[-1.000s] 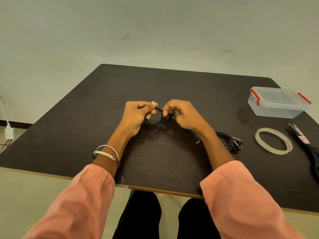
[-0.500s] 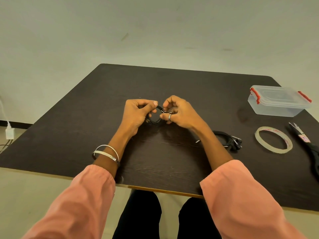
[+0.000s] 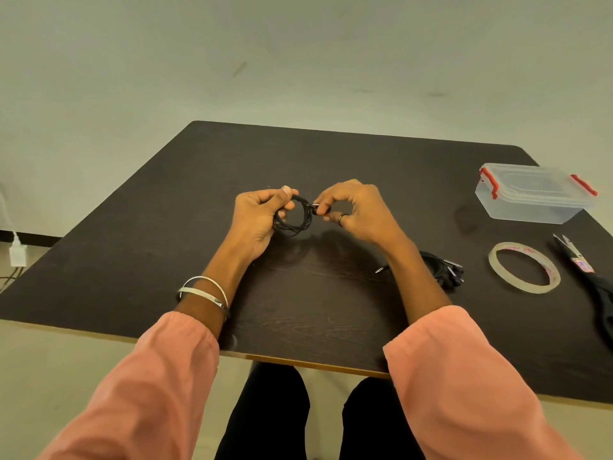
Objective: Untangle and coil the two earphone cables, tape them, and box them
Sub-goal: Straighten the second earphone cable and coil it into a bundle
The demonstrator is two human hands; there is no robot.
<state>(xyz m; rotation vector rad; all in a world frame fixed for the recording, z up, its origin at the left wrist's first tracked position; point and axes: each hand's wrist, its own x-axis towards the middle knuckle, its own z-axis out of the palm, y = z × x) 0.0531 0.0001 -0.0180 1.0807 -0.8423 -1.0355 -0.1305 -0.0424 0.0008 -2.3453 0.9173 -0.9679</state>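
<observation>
My left hand (image 3: 257,217) grips a small coil of black earphone cable (image 3: 296,224) just above the middle of the dark table (image 3: 331,161). My right hand (image 3: 356,210) pinches the cable's end with its silver plug at the coil's right side. A second black earphone cable (image 3: 442,268) lies bundled on the table to the right of my right forearm, its plug sticking out to the left. A roll of clear tape (image 3: 524,268) lies flat further right. The clear plastic box (image 3: 534,197) with red clips stands closed at the far right.
Black-handled scissors (image 3: 593,287) lie at the table's right edge, beside the tape. A white charger and wires (image 3: 16,254) sit on the floor at the left. The table's near edge runs just in front of my knees.
My hands have drawn slightly apart and lifted a little. The coil shows more plainly between them, and my right fingers now hold the plug end at its right side.
</observation>
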